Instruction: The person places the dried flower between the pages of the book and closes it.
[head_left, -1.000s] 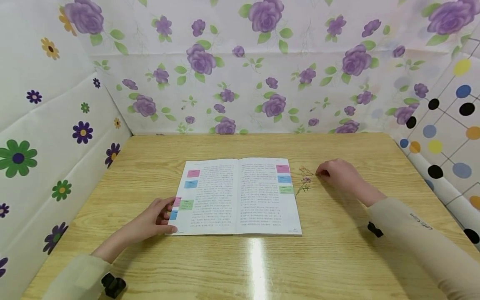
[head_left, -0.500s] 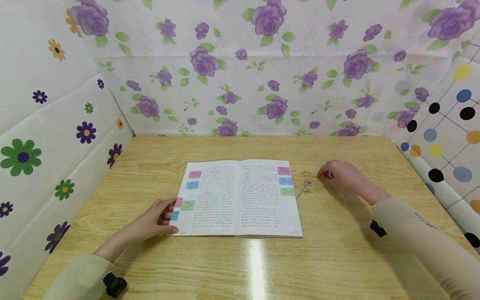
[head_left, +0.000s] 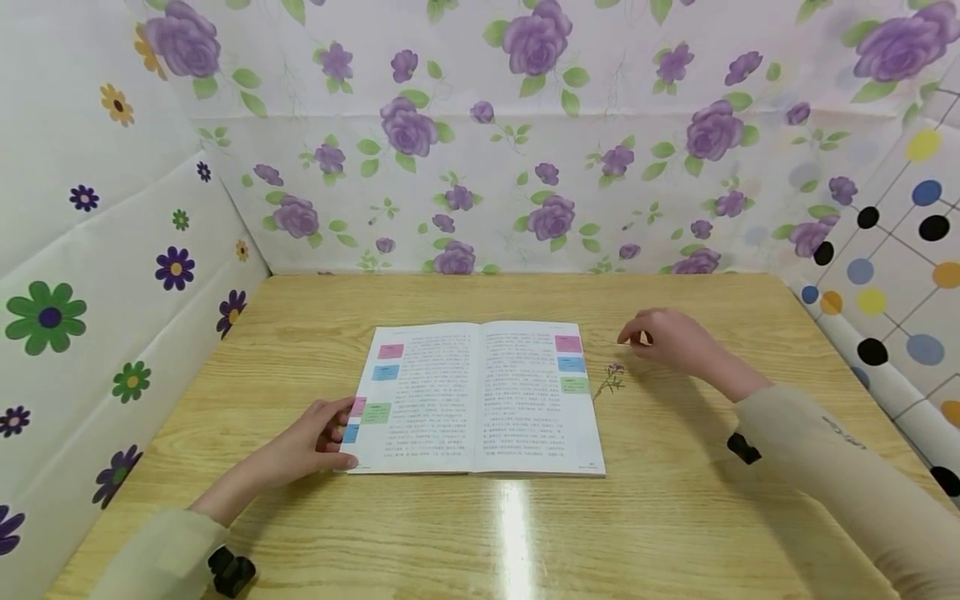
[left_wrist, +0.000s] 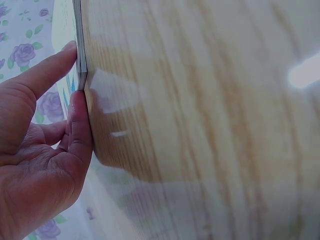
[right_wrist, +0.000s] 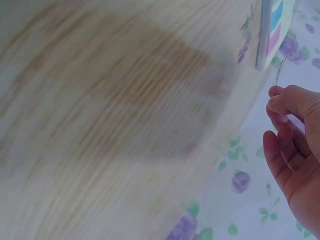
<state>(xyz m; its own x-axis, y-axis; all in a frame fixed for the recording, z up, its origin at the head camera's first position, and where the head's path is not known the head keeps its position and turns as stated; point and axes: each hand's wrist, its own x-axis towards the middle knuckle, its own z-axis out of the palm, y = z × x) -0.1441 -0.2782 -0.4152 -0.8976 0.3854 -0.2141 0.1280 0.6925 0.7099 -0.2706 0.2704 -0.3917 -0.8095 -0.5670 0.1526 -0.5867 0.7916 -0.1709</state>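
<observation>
An open book (head_left: 517, 400) lies on the wooden table, with pink, blue and green sticky notes (head_left: 572, 364) along both outer margins. My left hand (head_left: 303, 443) holds its left edge, thumb on the lower corner and fingers at the side; the left wrist view shows the fingertips right at the page edges (left_wrist: 82, 65). To the right of the book, my right hand (head_left: 667, 337) pinches a thin dried flower stem (right_wrist: 280, 72) between thumb and forefinger. Its far end points toward the book's upper right. A second sprig, with small purple flowers (head_left: 615, 377), lies beside the right page.
Floral cloth (head_left: 480, 192) hangs behind the table's far edge. Patterned sheets (head_left: 120, 275) stand along the left side and dotted ones (head_left: 885, 275) along the right. Light glares on the tabletop (head_left: 517, 533) in front of the book.
My right hand has moved slightly left and away from me with the pinched stem, which now shows faintly. The left hand stays on the book's edge.
</observation>
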